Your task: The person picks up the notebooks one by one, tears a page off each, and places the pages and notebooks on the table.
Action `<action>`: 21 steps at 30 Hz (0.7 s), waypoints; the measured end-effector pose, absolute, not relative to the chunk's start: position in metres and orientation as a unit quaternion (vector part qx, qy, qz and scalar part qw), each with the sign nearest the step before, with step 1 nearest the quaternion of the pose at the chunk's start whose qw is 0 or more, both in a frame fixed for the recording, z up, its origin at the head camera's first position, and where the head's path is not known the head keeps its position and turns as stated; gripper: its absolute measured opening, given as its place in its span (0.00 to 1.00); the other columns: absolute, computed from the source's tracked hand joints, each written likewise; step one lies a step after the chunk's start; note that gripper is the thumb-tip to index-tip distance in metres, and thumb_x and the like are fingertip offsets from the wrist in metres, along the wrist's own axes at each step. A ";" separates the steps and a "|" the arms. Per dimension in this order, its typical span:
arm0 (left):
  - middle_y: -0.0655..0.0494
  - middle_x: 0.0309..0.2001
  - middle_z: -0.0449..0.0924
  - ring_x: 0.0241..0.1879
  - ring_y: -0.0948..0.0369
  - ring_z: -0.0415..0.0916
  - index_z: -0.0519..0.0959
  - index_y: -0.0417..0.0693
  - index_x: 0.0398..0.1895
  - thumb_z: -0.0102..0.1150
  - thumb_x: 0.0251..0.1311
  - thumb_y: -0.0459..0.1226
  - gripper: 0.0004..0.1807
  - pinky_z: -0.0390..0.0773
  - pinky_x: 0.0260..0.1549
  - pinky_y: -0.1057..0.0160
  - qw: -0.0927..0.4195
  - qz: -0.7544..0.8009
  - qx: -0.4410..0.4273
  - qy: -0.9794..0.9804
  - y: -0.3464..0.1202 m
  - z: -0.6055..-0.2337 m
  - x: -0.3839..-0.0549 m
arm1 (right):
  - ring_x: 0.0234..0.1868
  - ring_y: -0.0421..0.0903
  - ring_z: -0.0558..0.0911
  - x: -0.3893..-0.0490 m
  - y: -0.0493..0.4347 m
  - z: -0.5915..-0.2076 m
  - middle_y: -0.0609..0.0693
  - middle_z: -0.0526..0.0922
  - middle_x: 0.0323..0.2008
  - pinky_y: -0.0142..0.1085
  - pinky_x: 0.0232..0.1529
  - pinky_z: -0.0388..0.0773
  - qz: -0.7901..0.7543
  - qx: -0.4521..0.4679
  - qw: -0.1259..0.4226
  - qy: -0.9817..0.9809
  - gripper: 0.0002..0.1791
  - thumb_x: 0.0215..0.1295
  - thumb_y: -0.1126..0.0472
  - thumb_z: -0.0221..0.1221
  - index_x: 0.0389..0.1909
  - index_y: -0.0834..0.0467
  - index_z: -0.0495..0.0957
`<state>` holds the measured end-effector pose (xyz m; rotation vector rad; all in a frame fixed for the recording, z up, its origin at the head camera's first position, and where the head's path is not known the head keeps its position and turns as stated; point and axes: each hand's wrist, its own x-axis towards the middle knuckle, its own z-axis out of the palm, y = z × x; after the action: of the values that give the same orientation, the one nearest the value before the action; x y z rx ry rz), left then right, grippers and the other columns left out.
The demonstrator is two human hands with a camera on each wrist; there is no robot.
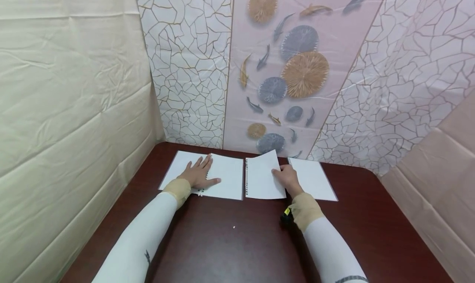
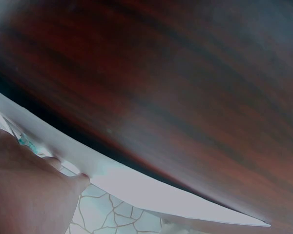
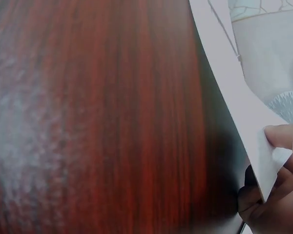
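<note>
My left hand (image 1: 197, 176) lies spread on an open spiral notebook (image 1: 228, 178), across its binding, with straight fingers. In the left wrist view, part of that hand (image 2: 34, 183) shows beside the white paper edge (image 2: 136, 183). Right of this notebook is a white page (image 1: 262, 178) with a row of dark binding marks down its left edge. My right hand (image 1: 288, 179) pinches this page at its right side, and the page's top right corner is raised. In the right wrist view, the thumb lies on the bent paper (image 3: 254, 131) and the other fingers are behind it.
Another white page (image 1: 311, 178) with binding along its left edge lies right of my right hand. A tiny white scrap (image 1: 233, 227) is on the dark wood table (image 1: 237, 254). Behind the table hangs a patterned curtain (image 1: 193, 68), with plain cloth (image 1: 74, 109) at the left.
</note>
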<state>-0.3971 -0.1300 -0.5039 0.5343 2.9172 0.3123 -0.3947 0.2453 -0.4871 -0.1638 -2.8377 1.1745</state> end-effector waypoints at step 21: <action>0.44 0.87 0.34 0.84 0.38 0.39 0.45 0.37 0.86 0.44 0.71 0.71 0.58 0.43 0.75 0.27 0.091 0.086 0.175 0.977 -0.125 -0.481 -0.386 | 0.66 0.72 0.70 -0.388 0.217 -0.467 0.73 0.71 0.63 0.68 0.63 0.66 0.190 -0.029 0.111 -0.975 0.34 0.72 0.49 0.64 0.68 0.67 0.68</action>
<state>-0.3857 -0.1249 -0.4811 0.5189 2.9025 0.2548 -0.3878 0.2168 -0.4670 -0.0854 -2.8632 0.5576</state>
